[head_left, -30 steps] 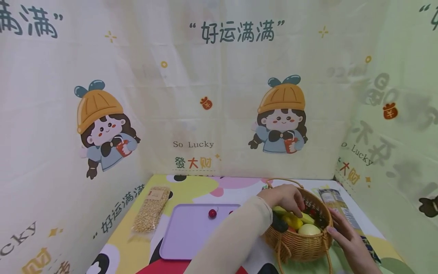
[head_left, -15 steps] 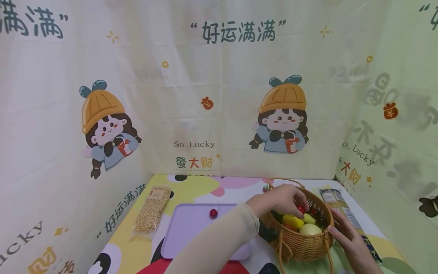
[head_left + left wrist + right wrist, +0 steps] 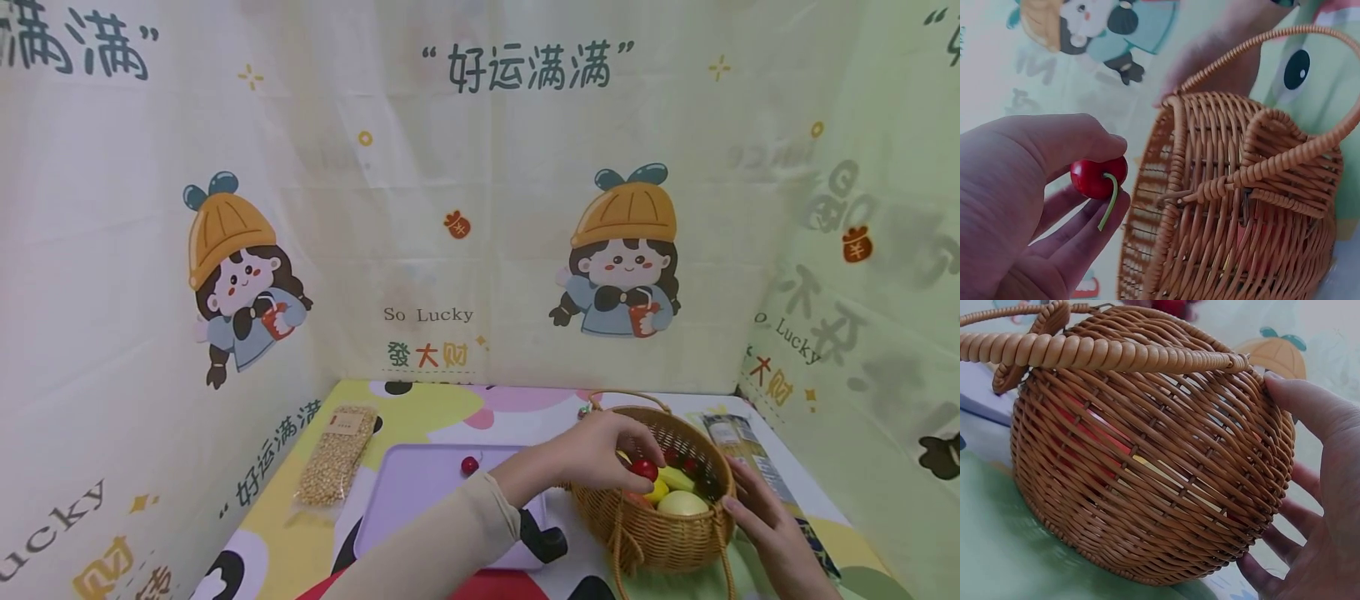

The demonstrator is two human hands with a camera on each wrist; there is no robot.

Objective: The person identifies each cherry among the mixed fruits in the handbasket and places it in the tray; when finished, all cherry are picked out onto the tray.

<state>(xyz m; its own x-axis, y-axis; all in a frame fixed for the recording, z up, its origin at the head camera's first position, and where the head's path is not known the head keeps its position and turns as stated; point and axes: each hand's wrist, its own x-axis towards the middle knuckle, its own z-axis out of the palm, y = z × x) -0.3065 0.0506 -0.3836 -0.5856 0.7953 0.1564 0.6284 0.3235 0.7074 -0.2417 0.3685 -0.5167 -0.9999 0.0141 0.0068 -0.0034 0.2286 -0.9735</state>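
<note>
Printed cloth point(image 3: 517, 142) walled the surface point(image 3: 423, 421); the left hand point(image 3: 600, 450) pinched a cherry point(image 3: 1088, 178), forearm point(image 3: 431, 537) partly hiding the tray point(image 3: 420, 500); the right hand point(image 3: 765, 517) lay spread against the basket point(image 3: 675, 537).

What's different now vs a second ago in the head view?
The left hand has moved leftward, from the basket's middle toward its left rim, bringing a red cherry pinched between thumb and fingers. When it took hold is unclear; that cherry was mostly hidden a second ago. Unchanged: right hand at the basket's right side, stemmed cherry on the purple tray, bag of grains.
</note>
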